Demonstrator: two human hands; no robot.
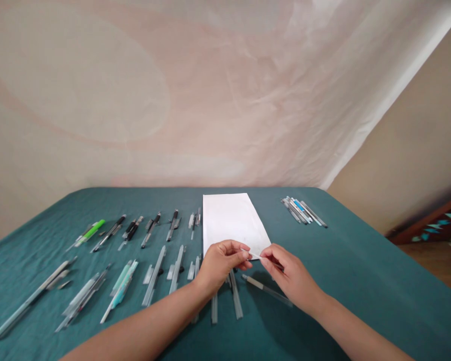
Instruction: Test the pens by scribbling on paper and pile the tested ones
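Note:
Between the fingertips of both hands runs a thin whitish pen refill (255,255), above the near edge of a sheet of white paper (233,215). My left hand (225,260) pinches its left end, and my right hand (295,276) pinches the other; the fingers cover most of it. Under my right hand lies a clear pen barrel (253,283) with a cream grip, on the green cloth. Just below my left hand are clear pen parts (236,296), partly hidden by the hand and forearm.
Disassembled pens lie in two rows on the left, among them a bright green pen (93,231), black-gripped pens (133,228) and a turquoise pen (122,286). A bundle of pens (302,210) rests at the back right of the green tablecloth (361,281). A pale curtain (210,100) hangs behind.

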